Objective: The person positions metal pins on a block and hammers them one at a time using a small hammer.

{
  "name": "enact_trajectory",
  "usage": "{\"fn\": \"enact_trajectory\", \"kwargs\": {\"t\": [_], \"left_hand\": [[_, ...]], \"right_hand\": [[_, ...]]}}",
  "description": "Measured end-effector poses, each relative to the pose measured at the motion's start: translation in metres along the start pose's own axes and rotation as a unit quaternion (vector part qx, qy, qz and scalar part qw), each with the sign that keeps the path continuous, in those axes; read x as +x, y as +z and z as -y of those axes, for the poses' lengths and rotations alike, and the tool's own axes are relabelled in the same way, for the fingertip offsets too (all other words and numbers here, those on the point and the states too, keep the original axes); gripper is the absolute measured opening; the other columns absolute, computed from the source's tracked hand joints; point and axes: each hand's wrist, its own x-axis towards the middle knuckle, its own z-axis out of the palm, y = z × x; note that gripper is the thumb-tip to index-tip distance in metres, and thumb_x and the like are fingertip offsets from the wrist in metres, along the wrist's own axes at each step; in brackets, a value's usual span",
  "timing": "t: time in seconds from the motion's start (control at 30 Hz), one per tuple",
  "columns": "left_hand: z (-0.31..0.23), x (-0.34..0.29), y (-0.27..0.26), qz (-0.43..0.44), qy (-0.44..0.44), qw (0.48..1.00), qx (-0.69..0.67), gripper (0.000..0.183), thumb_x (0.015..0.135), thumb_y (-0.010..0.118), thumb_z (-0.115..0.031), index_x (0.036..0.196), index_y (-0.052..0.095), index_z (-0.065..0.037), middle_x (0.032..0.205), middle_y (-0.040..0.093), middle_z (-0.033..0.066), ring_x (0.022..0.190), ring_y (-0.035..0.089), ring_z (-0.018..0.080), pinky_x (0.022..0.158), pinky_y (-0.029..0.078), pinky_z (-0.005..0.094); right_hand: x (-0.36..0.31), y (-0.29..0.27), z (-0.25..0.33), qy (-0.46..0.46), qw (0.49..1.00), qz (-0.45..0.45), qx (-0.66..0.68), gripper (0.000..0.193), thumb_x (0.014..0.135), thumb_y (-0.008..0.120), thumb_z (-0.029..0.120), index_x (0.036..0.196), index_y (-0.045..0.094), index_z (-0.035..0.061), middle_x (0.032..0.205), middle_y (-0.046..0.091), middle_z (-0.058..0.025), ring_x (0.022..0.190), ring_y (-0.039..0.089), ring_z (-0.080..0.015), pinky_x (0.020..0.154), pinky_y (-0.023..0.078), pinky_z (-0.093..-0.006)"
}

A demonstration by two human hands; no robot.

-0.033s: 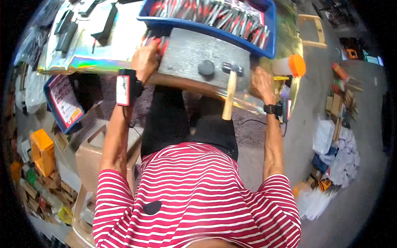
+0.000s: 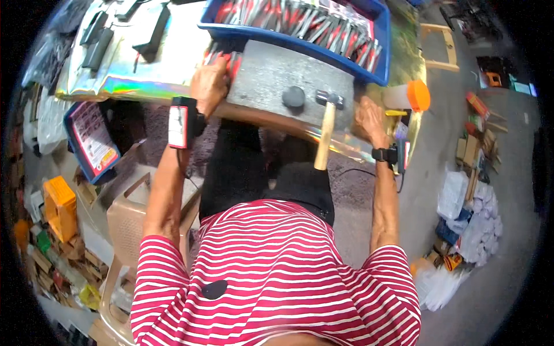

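the left hand (image 2: 209, 86) is at the red pieces (image 2: 235, 64), its fingers bent over them; whether they are clamped on any or merely touching, i cannot tell. just right of that hand lies a grey metal plate (image 2: 259, 72), reaching almost to the right hand (image 2: 369, 118), whose fingers are bent beside the plate's right end; whether they close on anything, i cannot tell. between the two hands, nearer the right, a hammer (image 2: 326, 124) rests its head on the plate, wooden handle over the near edge, with a dark round block (image 2: 294, 97) to its left. beyond both hands sits a blue bin (image 2: 363, 73) of red-and-grey tools; just right of the right hand, an orange-lidded jar (image 2: 404, 97).
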Motion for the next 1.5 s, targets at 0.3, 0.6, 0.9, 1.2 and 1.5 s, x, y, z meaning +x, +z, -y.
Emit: {"fn": "enact_trajectory", "kwargs": {"t": [0.3, 0.6, 0.9, 1.2, 1.5], "left_hand": [[0.004, -0.013, 0.008, -0.012, -0.01, 0.999, -0.032, 0.023, 0.066, 0.055, -0.003, 0.087, 0.047, -0.009, 0.082, 0.053, 0.0152, 0.071, 0.052, 0.038, 0.06, 0.042, 0.0436], [-0.004, -0.011, 0.009, -0.022, -0.064, 0.997, -0.046, 0.025, 0.062, 0.05, 0.003, 0.083, 0.048, -0.01, 0.076, 0.054, 0.0143, 0.069, 0.052, 0.0366, 0.058, 0.041, 0.0442], [-0.005, -0.001, -0.004, 0.002, -0.088, 0.995, -0.049, 0.012, 0.07, 0.056, -0.011, 0.081, 0.055, -0.006, 0.073, 0.058, 0.0153, 0.069, 0.055, 0.0342, 0.061, 0.042, 0.0405], [-0.015, 0.014, 0.003, 0.016, -0.084, 0.996, 0.032, 0.012, 0.069, 0.055, -0.012, 0.077, 0.051, -0.004, 0.074, 0.057, 0.0165, 0.07, 0.055, 0.0353, 0.06, 0.042, 0.0436], [-0.008, 0.013, 0.002, 0.003, -0.099, 0.995, -0.02, 0.014, 0.064, 0.052, -0.012, 0.07, 0.049, 0.0, 0.066, 0.054, 0.0192, 0.064, 0.053, 0.0352, 0.059, 0.04, 0.0399]], "right_hand": [[0.015, -0.027, 0.014, 0.037, 0.995, 0.05, 0.073, 0.016, 0.072, 0.049, 0.015, 0.076, 0.047, -0.0003, 0.076, 0.053, -0.021, 0.071, 0.051, -0.0372, 0.061, 0.039, -0.0454], [0.023, -0.059, 0.035, 0.123, 0.952, -0.034, 0.28, 0.017, 0.075, 0.048, 0.014, 0.07, 0.04, -0.0008, 0.06, 0.045, -0.0111, 0.053, 0.046, -0.0227, 0.051, 0.039, -0.0352], [0.017, -0.087, 0.05, 0.287, 0.731, -0.009, 0.619, 0.008, 0.078, 0.049, 0.008, 0.076, 0.048, 0.0015, 0.065, 0.049, -0.0032, 0.052, 0.044, -0.0067, 0.043, 0.037, -0.0183], [0.019, -0.099, 0.092, 0.203, 0.528, -0.008, 0.825, 0.006, 0.078, 0.052, 0.004, 0.079, 0.048, 0.0008, 0.068, 0.052, -0.0048, 0.05, 0.042, -0.0064, 0.043, 0.037, -0.0195], [0.02, -0.095, 0.1, 0.19, 0.474, 0.013, 0.86, 0.011, 0.077, 0.051, 0.002, 0.087, 0.051, -0.0023, 0.071, 0.052, -0.0062, 0.054, 0.046, -0.0074, 0.048, 0.04, -0.0198]]}}
